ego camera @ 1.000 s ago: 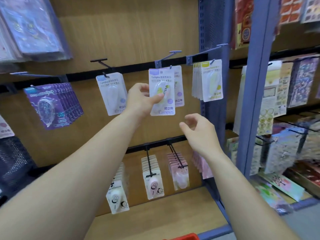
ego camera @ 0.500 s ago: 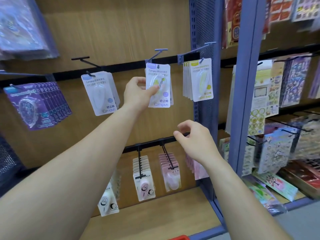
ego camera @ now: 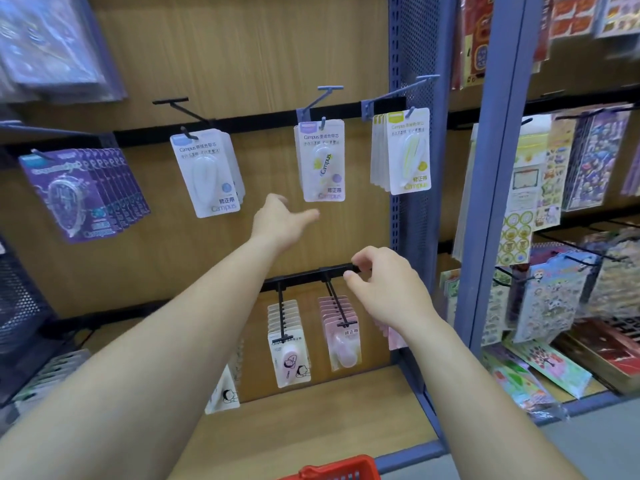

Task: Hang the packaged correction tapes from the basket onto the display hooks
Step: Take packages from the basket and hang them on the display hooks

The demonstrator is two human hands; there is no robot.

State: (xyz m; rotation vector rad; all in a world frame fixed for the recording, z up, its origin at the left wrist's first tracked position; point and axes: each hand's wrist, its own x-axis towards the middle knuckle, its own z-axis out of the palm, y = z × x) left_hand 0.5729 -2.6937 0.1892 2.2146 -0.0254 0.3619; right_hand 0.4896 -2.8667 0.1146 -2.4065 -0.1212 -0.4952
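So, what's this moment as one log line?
correction tape pack: hanging on hook | left hand: open, just below pack, not touching | right hand: loosely curled, holding nothing | red basket: at bottom edge

Just above the left hand (ego camera: 280, 220) hangs a white pack (ego camera: 320, 161) with a lilac top band and yellow-green print. Right of it is a yellow-topped pack (ego camera: 408, 150); far to the left are purple packs (ego camera: 69, 195). Below the right hand (ego camera: 388, 285) are pale pink packs (ego camera: 341, 337). There is also a red basket (ego camera: 339, 472) and a tan wood-grain panel (ego camera: 242, 57).
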